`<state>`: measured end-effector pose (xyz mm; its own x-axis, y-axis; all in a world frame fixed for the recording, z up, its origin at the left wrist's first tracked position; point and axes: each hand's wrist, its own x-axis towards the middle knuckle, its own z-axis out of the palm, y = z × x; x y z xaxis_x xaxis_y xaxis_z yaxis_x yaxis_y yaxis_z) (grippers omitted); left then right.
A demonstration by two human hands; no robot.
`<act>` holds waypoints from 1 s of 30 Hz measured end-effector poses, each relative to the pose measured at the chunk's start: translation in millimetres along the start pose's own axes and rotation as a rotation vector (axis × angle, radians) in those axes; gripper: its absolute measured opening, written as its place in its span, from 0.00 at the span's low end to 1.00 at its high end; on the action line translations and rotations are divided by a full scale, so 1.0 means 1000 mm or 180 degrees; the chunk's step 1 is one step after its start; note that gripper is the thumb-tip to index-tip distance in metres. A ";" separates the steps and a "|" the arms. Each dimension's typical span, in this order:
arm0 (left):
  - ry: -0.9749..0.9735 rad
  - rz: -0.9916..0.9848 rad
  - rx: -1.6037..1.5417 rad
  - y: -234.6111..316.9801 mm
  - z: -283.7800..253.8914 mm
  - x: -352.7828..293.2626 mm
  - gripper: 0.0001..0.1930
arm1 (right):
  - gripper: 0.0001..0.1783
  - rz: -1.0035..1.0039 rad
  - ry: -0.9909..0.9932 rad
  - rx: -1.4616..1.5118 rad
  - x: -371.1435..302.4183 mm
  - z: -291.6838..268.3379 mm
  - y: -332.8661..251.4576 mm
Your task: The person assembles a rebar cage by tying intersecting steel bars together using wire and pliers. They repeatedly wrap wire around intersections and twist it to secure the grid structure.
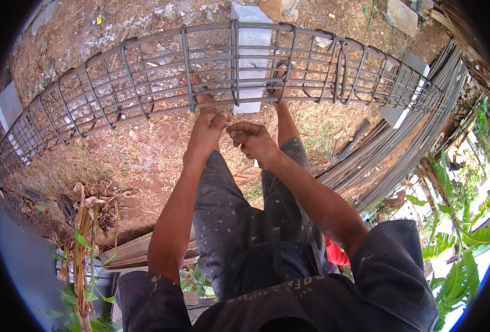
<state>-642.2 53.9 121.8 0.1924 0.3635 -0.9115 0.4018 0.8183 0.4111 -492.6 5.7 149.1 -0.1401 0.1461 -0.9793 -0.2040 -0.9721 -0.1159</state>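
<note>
- A long dark steel cage [209, 63] of straight bars and squarish hoops runs across the yard in front of the person, its near long edge just past the hands.
- Three grey rectangular blocks carry it: one under the left stretch [8, 105], one mid-length [251, 52], one toward the right end [416, 65]. I'd judge they are spaced so to spread the weight and keep the bars off the dirt.
- The middle block's far end juts well beyond the cage; its near end only peeks out.
- The feet are planted either side of that block, probably for a square, steady stance.
- The left hand [209, 128] has its thumb pressed against the fingers beside the near edge.
- The right hand [254, 144] is curled, thumb and forefinger together, pointed at the left, as fine work might need. Anything pinched between either pair is too small to tell.
- Loose dark rods [391, 152] lie on the ground at right.
</note>
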 end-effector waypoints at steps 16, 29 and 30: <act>0.0679 0.0991 0.0295 -0.036 -0.012 0.011 0.12 | 0.12 -0.1179 0.0461 -0.0841 0.026 -0.005 0.023; 0.0851 0.1201 0.1313 -0.032 -0.087 0.042 0.19 | 0.16 -0.1911 0.1769 -0.1810 0.065 0.052 -0.031; 0.0910 0.1414 0.1610 -0.042 -0.091 0.050 0.20 | 0.16 -0.1756 0.1734 -0.2173 0.064 0.056 -0.043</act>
<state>-730.9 78.4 58.3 0.2200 0.7719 -0.5965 0.7179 0.2859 0.6348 -547.1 66.9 100.4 0.2986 0.6654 -0.6841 0.5104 -0.7170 -0.4747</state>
